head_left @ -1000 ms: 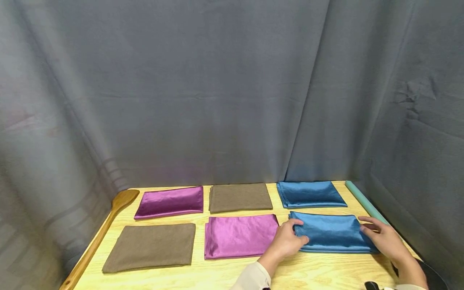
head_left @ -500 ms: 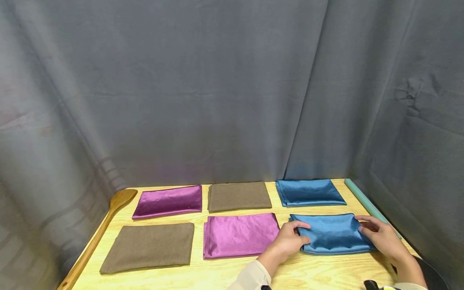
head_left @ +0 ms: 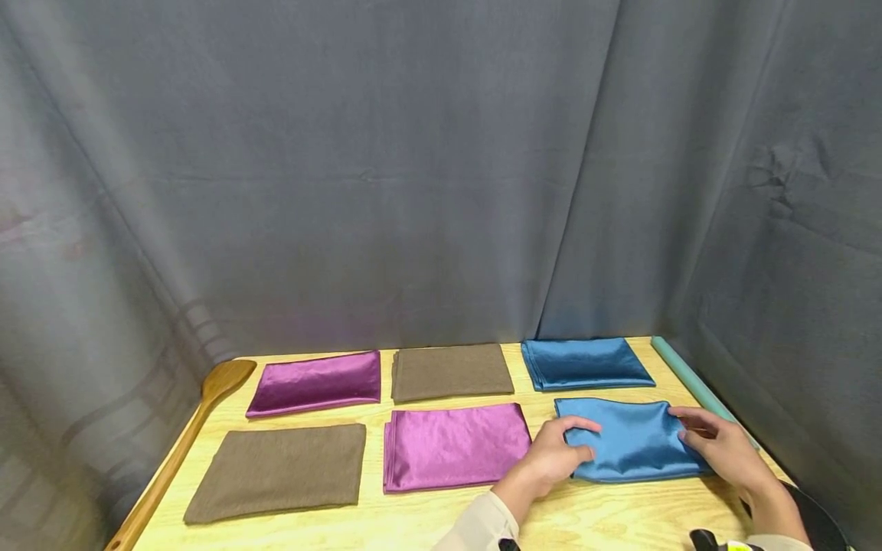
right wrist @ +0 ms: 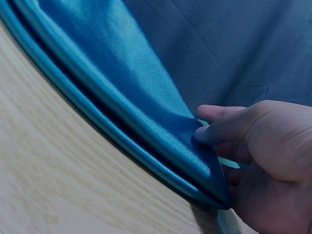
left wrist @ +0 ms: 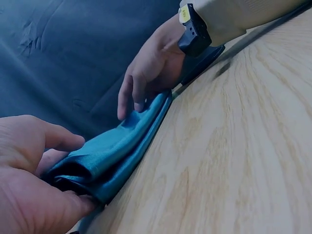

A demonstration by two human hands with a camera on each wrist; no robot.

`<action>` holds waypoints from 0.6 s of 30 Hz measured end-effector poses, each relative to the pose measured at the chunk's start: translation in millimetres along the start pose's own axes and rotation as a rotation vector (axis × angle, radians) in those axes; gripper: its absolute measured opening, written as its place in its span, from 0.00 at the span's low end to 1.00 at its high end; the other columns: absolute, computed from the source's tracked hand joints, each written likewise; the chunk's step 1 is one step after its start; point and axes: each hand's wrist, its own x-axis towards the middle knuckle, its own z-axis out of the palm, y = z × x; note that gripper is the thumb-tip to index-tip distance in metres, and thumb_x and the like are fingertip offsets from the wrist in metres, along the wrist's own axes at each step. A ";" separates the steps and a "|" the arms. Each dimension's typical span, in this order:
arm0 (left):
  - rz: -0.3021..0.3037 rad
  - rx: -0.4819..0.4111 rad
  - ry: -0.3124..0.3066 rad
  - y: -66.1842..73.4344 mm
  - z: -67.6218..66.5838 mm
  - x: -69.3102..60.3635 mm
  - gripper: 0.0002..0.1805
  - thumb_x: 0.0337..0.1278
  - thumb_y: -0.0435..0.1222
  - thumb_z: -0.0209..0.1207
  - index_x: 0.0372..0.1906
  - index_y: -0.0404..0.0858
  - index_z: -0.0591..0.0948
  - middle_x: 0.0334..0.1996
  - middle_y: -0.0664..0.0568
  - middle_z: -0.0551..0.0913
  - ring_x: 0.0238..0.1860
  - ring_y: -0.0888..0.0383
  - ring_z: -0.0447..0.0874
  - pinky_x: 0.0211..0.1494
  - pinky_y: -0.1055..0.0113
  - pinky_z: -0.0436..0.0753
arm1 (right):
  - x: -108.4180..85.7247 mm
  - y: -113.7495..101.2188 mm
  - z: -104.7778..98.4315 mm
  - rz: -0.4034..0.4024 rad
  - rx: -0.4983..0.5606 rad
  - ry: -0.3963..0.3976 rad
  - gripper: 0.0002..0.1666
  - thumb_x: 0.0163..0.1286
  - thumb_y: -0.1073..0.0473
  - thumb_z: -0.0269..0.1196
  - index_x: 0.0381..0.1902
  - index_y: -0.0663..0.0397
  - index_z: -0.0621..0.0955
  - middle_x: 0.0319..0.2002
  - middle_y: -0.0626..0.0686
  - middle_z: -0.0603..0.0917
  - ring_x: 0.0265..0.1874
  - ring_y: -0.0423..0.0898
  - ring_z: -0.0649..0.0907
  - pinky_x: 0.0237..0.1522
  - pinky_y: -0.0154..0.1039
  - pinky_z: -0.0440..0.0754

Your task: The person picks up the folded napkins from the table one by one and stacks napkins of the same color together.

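Note:
A folded shiny blue cloth [head_left: 630, 442] lies at the front right of the table. My left hand [head_left: 554, 453] grips its left end; in the left wrist view, the folded layers [left wrist: 105, 156] bulge up between the thumb and the fingers. At the right end, my right hand [head_left: 726, 451] pinches the cloth, the thumb on top and the other fingers around the edge. The right wrist view has the cloth's stacked layers [right wrist: 122, 112] along the front edge, near this hand [right wrist: 273, 156]. Part of the left end is hidden by the left hand.
Folded purple cloths [head_left: 455, 448] [head_left: 315, 383], brown cloths [head_left: 279, 471] [head_left: 453, 373] and another blue cloth [head_left: 587, 363] lie around. A wooden spoon [head_left: 182, 451] lines the left edge, a teal roll [head_left: 692, 379] the right. Grey curtains [head_left: 413, 191] enclose the table; a black round object [head_left: 816, 524] sits front right.
The left hand has shifted slightly right onto the blue cloth, and the cloth's left part has bunched and risen a little. The right hand stays at the right end.

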 end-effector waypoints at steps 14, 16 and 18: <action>-0.020 -0.225 0.002 -5.4 2.2 5.2 0.27 0.45 0.17 0.61 0.52 0.38 0.88 0.57 0.57 0.80 0.51 0.60 0.75 0.49 0.72 0.78 | -0.7 -3.1 -3.9 -0.013 0.046 -0.087 0.24 0.73 0.59 0.66 0.63 0.64 0.81 0.53 0.36 0.82 0.43 0.16 0.72 0.40 0.24 0.77; -0.039 -0.256 -0.004 -5.9 2.9 5.9 0.27 0.45 0.16 0.61 0.51 0.38 0.89 0.57 0.56 0.80 0.49 0.58 0.77 0.47 0.71 0.78 | -1.2 -3.7 -3.7 0.002 0.043 -0.109 0.22 0.73 0.60 0.65 0.61 0.65 0.81 0.52 0.40 0.83 0.41 0.20 0.74 0.39 0.27 0.78; -0.051 -0.276 -0.016 -6.3 3.1 6.1 0.26 0.46 0.16 0.60 0.51 0.38 0.89 0.56 0.56 0.79 0.47 0.58 0.78 0.46 0.71 0.78 | -2.6 -4.0 -2.7 -0.010 0.050 -0.094 0.18 0.73 0.62 0.65 0.57 0.64 0.83 0.50 0.39 0.84 0.41 0.21 0.75 0.39 0.28 0.78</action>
